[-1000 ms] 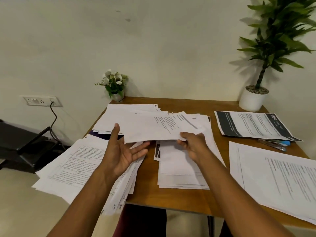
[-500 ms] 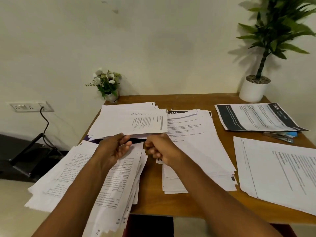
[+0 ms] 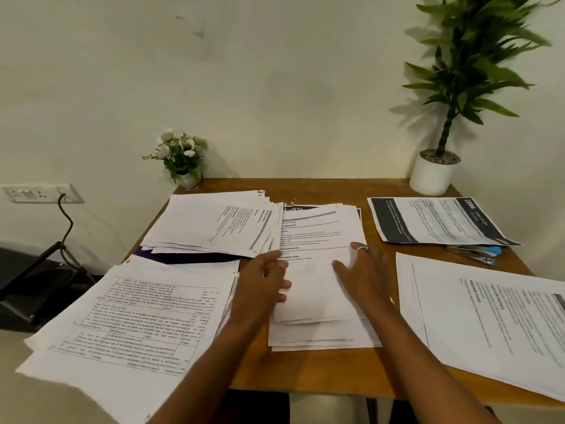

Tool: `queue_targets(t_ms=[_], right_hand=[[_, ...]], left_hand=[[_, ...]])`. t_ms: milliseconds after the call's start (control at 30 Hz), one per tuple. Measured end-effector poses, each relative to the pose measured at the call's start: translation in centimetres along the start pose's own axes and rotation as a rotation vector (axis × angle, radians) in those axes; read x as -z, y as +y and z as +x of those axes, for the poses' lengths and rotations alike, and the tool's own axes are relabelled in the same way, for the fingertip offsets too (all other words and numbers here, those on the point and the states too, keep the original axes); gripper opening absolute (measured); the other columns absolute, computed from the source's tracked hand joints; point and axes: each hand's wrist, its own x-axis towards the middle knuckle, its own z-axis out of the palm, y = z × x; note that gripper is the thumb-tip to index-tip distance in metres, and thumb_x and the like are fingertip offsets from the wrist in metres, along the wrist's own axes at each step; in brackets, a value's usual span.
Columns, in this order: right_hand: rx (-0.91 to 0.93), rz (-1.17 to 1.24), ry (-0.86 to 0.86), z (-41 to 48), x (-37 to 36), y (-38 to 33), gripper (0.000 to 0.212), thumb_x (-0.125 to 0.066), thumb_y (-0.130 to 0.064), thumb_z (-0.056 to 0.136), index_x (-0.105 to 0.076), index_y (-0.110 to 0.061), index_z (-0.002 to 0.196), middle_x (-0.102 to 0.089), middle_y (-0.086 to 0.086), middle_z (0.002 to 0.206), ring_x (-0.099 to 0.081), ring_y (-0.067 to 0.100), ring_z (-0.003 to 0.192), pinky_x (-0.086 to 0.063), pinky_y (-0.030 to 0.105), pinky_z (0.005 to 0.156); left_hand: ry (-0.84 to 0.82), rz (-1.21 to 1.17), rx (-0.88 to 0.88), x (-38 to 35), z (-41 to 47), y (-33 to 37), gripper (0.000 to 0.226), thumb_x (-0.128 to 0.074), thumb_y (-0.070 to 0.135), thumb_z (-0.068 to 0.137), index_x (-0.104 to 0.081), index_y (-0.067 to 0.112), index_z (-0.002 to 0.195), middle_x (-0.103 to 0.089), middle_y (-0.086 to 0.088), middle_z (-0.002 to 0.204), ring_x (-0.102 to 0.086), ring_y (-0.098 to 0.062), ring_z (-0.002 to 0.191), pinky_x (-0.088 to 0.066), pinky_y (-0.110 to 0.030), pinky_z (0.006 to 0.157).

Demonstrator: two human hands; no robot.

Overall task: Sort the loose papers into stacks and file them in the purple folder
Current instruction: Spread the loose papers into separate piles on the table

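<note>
While the left hand (image 3: 266, 280) and right hand (image 3: 363, 270) lie open and empty over the centre stack (image 3: 318, 332), I'd square its edges toward six o'clock.

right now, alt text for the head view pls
The left hand and right hand, both open, hover over the middle paper stack on a wooden table. Other stacks surround it, one lying on the purple folder; two potted plants stand behind.
</note>
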Motion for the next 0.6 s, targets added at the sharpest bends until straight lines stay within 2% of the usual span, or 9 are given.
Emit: queue_targets(t_ms=[100, 167, 233, 367, 467, 600], right_hand=[[0.009, -0.015, -0.034, 0.1, 0.2, 0.4, 0.075, -0.066, -0.062, 0.087, -0.043, -0.025, 0.149, -0.045, 0.004, 0.152, -0.04, 0.028, 0.138, -0.039, 0.047, 0.112], [0.009, 0.001, -0.039, 0.1, 0.5, 0.5, 0.08, -0.069, -0.062, 0.086, -0.041, -0.024, 0.15, -0.043, 0.005, 0.154, -0.04, 0.028, 0.14, -0.039, 0.046, 0.112], [-0.007, 0.055, -0.052, 0.1, 0.8, 0.5, 0.083, -0.073, -0.058, 0.084, -0.039, -0.023, 0.151, -0.042, 0.005, 0.155, -0.04, 0.028, 0.141, -0.041, 0.045, 0.111], [-0.038, 0.156, -0.096, 0.6, 1.3, 0.2, 0.084, -0.08, -0.046, 0.083, -0.038, -0.021, 0.152, -0.042, 0.005, 0.155, -0.043, 0.029, 0.141, -0.045, 0.044, 0.108], [-0.074, 0.315, -0.113, 1.3, 1.7, 0.0, 0.08, -0.083, -0.03, 0.083, -0.041, -0.02, 0.151, -0.049, 0.004, 0.152, -0.051, 0.031, 0.136, -0.051, 0.042, 0.101], [-0.155, 0.528, -0.133, 1.9, 2.9, 0.4, 0.06, -0.08, -0.025, 0.087, -0.054, -0.016, 0.14, -0.06, 0.004, 0.141, -0.061, 0.028, 0.124, -0.052, 0.04, 0.096]], left_hand=[[-0.025, 0.527, -0.282, -2.7, -0.3, -4.0, 0.026, -0.059, 0.035, 0.097, -0.058, 0.04, 0.123, -0.061, 0.011, 0.13, -0.057, -0.009, 0.116, -0.052, -0.034, 0.1], [0.055, 0.709, -0.331, -3.9, -0.3, -5.8, 0.037, -0.055, 0.045, 0.093, -0.059, 0.034, 0.127, -0.056, 0.009, 0.137, -0.049, -0.013, 0.126, -0.044, -0.039, 0.108], [0.106, 0.832, -0.285, -4.8, -0.1, -6.4, 0.049, -0.048, 0.055, 0.09, -0.056, 0.033, 0.133, -0.051, 0.005, 0.144, -0.043, -0.019, 0.134, -0.034, -0.044, 0.112], [0.116, 0.905, -0.203, -5.1, 0.3, -6.8, 0.062, -0.041, 0.065, 0.087, -0.051, 0.033, 0.139, -0.042, 0.002, 0.154, -0.035, -0.021, 0.142, -0.027, -0.045, 0.115], [0.123, 0.895, -0.223, -5.0, 0.1, -6.7, 0.065, -0.042, 0.066, 0.085, -0.051, 0.031, 0.139, -0.042, 0.001, 0.154, -0.035, -0.021, 0.143, -0.025, -0.045, 0.116], [0.123, 0.83, -0.249, -4.8, 0.2, -6.9, 0.067, -0.045, 0.065, 0.086, -0.05, 0.028, 0.14, -0.042, 0.001, 0.154, -0.035, -0.021, 0.144, -0.025, -0.045, 0.117]])
